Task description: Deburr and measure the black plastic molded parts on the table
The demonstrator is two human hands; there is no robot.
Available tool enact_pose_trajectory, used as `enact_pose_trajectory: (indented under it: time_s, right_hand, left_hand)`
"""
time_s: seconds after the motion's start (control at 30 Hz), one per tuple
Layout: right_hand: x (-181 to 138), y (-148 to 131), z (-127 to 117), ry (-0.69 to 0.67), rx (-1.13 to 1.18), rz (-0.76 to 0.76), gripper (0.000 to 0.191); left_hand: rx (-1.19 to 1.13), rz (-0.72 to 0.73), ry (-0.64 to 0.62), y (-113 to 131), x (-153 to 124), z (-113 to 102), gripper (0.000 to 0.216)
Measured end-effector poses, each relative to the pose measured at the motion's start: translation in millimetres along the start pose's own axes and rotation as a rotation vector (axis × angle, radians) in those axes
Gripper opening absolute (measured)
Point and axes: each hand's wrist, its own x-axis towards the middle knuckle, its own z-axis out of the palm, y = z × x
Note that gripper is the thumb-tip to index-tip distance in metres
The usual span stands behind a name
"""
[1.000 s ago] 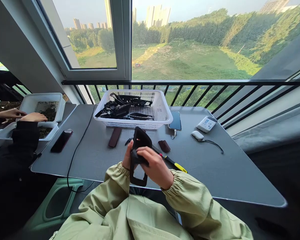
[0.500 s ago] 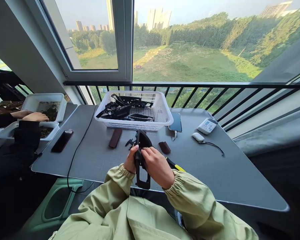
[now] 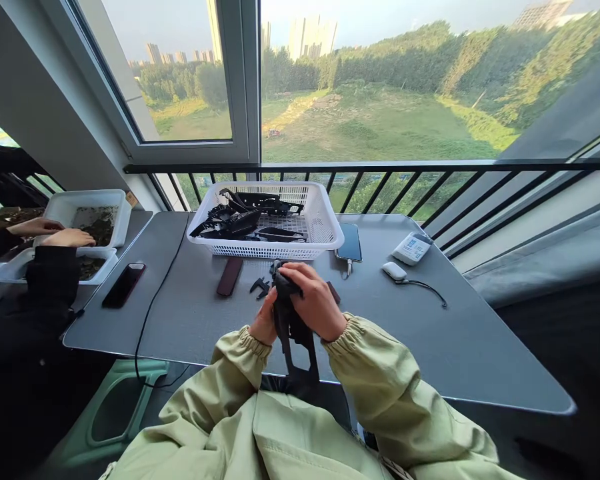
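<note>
Both hands grip a black plastic frame part (image 3: 300,350), which has a rectangular opening at its lower end and tilts towards me over the table's front edge. My left hand (image 3: 265,321) is closed around its left side, partly hidden behind it. Over the upper right side, the fingers of my right hand (image 3: 317,300) are wrapped. Just beyond my left hand lies a small black caliper-shaped tool (image 3: 261,287). A dark red piece (image 3: 333,292) is mostly covered by my right hand. Farther left rests a dark red flat case (image 3: 229,277).
A white plastic basket (image 3: 265,251) holds several black plastic parts. Phones (image 3: 124,285), a white box (image 3: 413,249) and a small white device (image 3: 394,271) with a cord lie on the grey table (image 3: 430,333). At left, another person's hands (image 3: 69,238) work over white trays.
The black frame part has turned, so its lower end swings right and shows more of its flat face. My right hand has moved up along it. The yellow-handled tool is now out of sight.
</note>
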Motion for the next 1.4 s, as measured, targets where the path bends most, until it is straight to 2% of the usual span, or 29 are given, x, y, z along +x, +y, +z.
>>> enact_pose_trajectory:
  time_s: [0.07, 0.17, 0.23, 0.37, 0.47, 0.63, 0.8, 0.93, 1.07, 1.13, 1.2, 1.27, 1.3, 1.37, 1.4]
  right_hand:
    - [-10, -2, 8, -0.120, 0.073, -0.005, 0.036]
    - [-25, -6, 10, -0.179, 0.158, -0.010, 0.035]
    - [-27, -8, 6, -0.098, 0.176, -0.007, 0.037]
    - [-14, -5, -4, 0.216, 0.080, 0.030, 0.034]
    - [-3, -1, -4, 0.244, 0.022, -0.009, 0.037]
    - [1, 0, 7, 0.144, -0.018, 0.025, 0.052]
    - [-9, -5, 18, -0.005, 0.118, 0.029, 0.061]
    - [-27, -11, 18, -0.129, 0.257, -0.007, 0.059]
    - [-48, -20, 7, -0.369, 0.330, -0.075, 0.047]
    - [-54, -24, -2, -0.497, 0.322, -0.113, 0.041]
    - [-55, -24, -12, -0.539, 0.311, -0.135, 0.036]
    - [-51, -21, -21, -0.434, 0.297, -0.111, 0.034]
    - [-48, -18, -23, -0.331, 0.271, -0.080, 0.035]
    - [-42, -11, -24, -0.153, 0.171, -0.025, 0.044]
    - [-41, -8, -23, -0.112, 0.124, -0.021, 0.047]
  left_hand:
    - [-0.009, 0.016, 0.021, 2, 2, 0, 0.026]
    - [0.001, 0.009, 0.028, 7, 5, -3, 0.032]
    - [-0.005, 0.026, 0.025, 10, 5, -4, 0.032]
    - [-0.060, 0.049, -0.031, 8, 2, 2, 0.030]
    - [-0.079, 0.040, -0.074, 4, 0, 4, 0.036]
    - [0.001, 0.022, -0.077, -6, 0, 2, 0.036]
    - [-0.104, 0.039, 0.027, -7, -2, 4, 0.033]
    - [-0.160, 0.036, 0.082, 1, -5, 6, 0.044]
    - [-0.091, -0.065, 0.033, 13, -7, 3, 0.057]
    - [-0.042, -0.023, 0.051, 17, -7, 4, 0.055]
    - [-0.033, -0.012, 0.038, 18, -8, 6, 0.054]
    - [-0.020, -0.101, -0.056, 16, -8, 10, 0.060]
    - [-0.017, -0.112, -0.096, 14, -8, 11, 0.061]
    - [-0.006, -0.032, -0.095, 12, -8, 13, 0.055]
    - [-0.001, 0.015, -0.081, 11, -7, 13, 0.052]
